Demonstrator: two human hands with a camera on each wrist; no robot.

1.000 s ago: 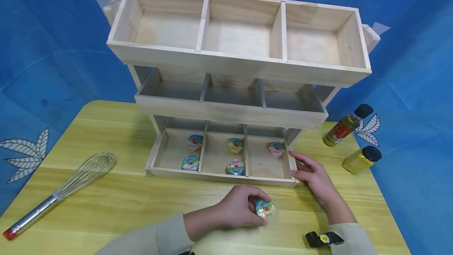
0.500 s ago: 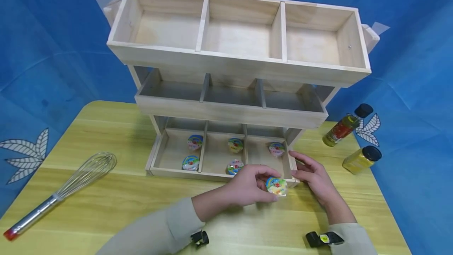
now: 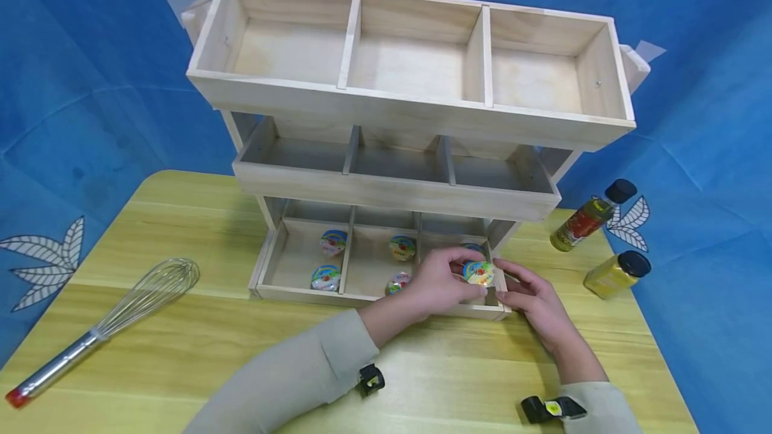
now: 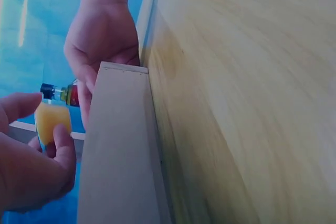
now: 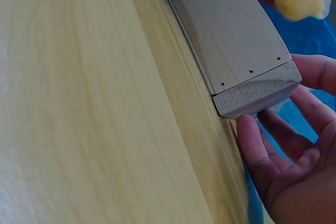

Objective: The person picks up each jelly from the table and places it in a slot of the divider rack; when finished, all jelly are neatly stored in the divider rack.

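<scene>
My left hand pinches a jelly cup with a bright printed lid, above the right compartment of the bottom tier of a wooden shelf. Its yellow body shows in the left wrist view, where the cup is clear of the wood. My right hand holds the tier's right end, with thumb and forefinger over the rim. In the right wrist view its other fingers curl by the outer side. Another cup behind the held one is partly hidden. Cups also lie in the left and middle compartments.
A whisk lies on the left of the table. On the right stand a dark-capped oil bottle and a yellow jar. The upper tier and middle tier overhang the bottom one.
My left hand has carried the jelly cup from above the table, away from me and a little right, over the right compartment. My right hand has stayed at the shelf's end.
</scene>
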